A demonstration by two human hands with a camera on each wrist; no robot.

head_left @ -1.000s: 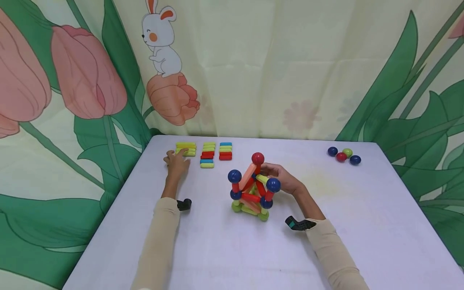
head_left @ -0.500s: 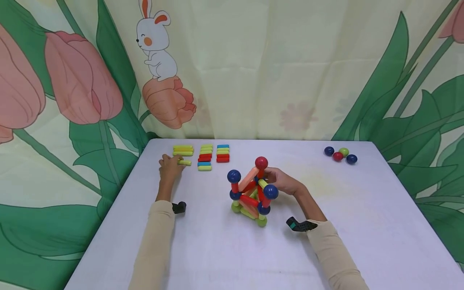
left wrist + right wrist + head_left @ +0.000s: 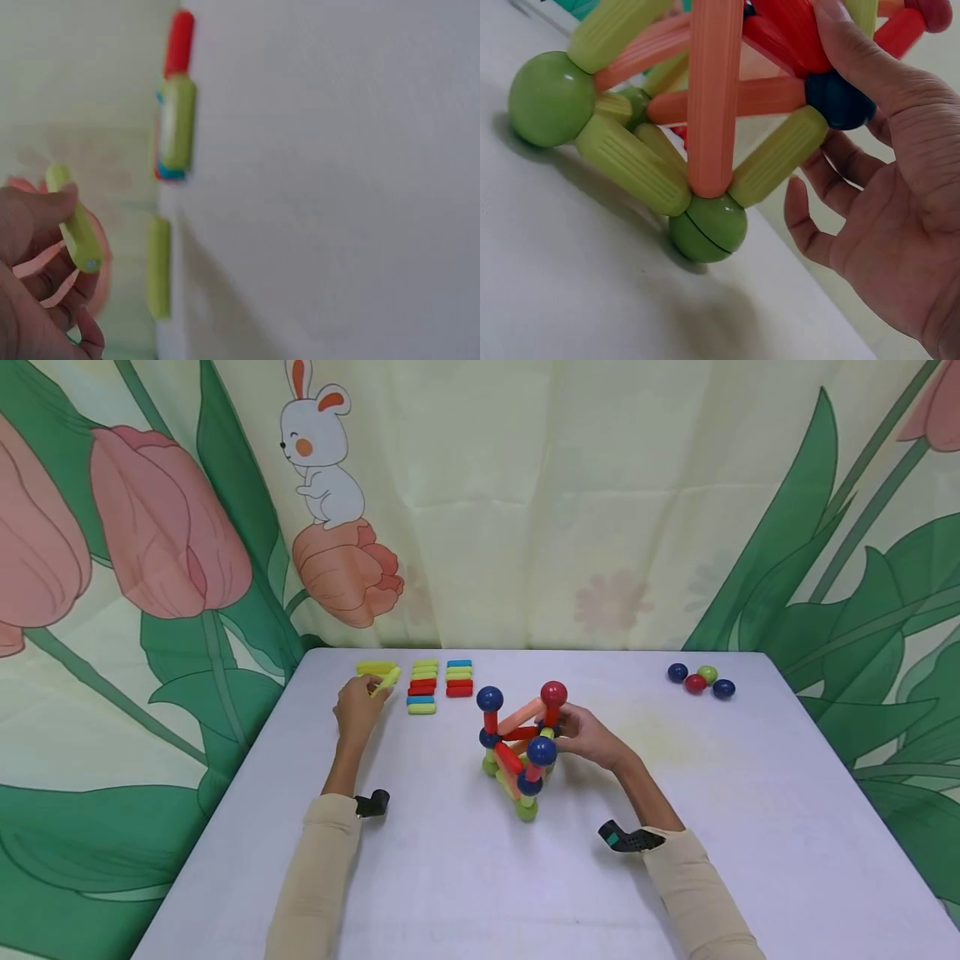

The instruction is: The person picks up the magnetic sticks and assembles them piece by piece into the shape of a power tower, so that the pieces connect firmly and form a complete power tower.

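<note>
My left hand (image 3: 358, 706) pinches a yellow-green magnetic stick (image 3: 388, 679) between thumb and fingers, above the table's back left. In the left wrist view that stick (image 3: 75, 221) tilts, its magnet end low. Mid-table stands a magnetic stick-and-ball structure (image 3: 510, 758), with green balls at its base, blue balls higher and a red ball (image 3: 553, 693) on top. My right hand (image 3: 592, 737) holds its far right side. The right wrist view has the thumb against a red stick (image 3: 791, 34), beside a dark blue ball (image 3: 840, 101); some fingertips are hidden behind the structure.
Sorted sticks lie in short columns at the back left: yellow ones (image 3: 375, 667), a mixed column (image 3: 422, 685) and another mixed column (image 3: 460, 678). Several loose balls (image 3: 696, 683) sit at the back right. A patterned curtain (image 3: 480, 510) hangs behind the table (image 3: 465, 885).
My left hand has drawn a yellow-green stick out of the left column and raised it. My right hand has turned the structure, its near side swinging to the left.
</note>
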